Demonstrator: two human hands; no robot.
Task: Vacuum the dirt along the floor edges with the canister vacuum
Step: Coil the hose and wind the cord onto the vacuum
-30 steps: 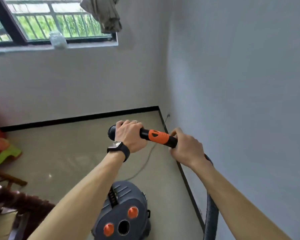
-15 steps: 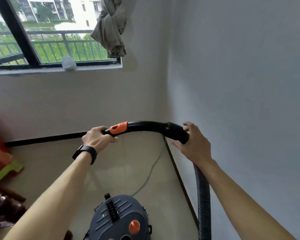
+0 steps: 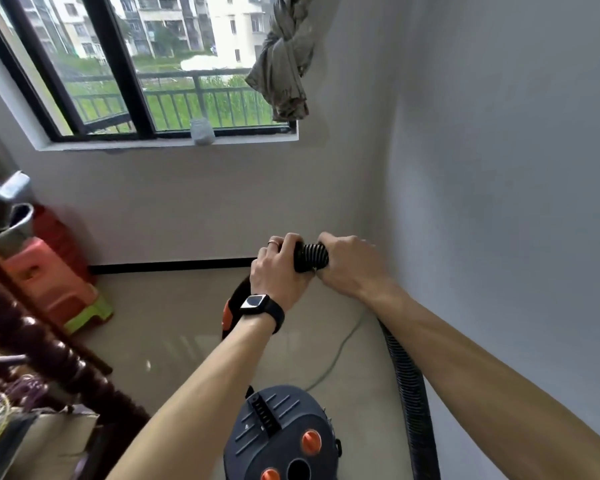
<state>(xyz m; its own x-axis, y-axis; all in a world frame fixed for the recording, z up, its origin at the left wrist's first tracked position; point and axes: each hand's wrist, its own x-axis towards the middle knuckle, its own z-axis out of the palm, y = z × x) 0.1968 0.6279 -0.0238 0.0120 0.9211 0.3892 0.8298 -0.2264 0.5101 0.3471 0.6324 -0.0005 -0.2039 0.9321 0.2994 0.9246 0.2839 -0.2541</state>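
The dark grey canister vacuum (image 3: 284, 434) with orange knobs stands on the floor just below my arms. Its black ribbed hose (image 3: 407, 382) rises along the right wall to my hands. My left hand (image 3: 279, 268) grips the black curved handle (image 3: 234, 306) with an orange patch, which hangs down behind my wrist. My right hand (image 3: 349, 265) grips the ribbed hose end (image 3: 310, 256) right beside it. Both hands are held close together near the room corner. A black baseboard (image 3: 170, 265) runs along the floor edge under the window.
Stacked red, orange and green plastic stools (image 3: 54, 282) stand at the left wall. Dark wooden furniture (image 3: 49, 358) and clutter fill the lower left. A thin cable (image 3: 340, 344) lies on the beige floor. A jar (image 3: 201, 131) sits on the window sill, and a cloth (image 3: 284, 57) hangs above.
My hands have come together on the hose joint. The handle, earlier stretched sideways between them, now hangs down behind my left wrist. The view has tilted upward toward the window.
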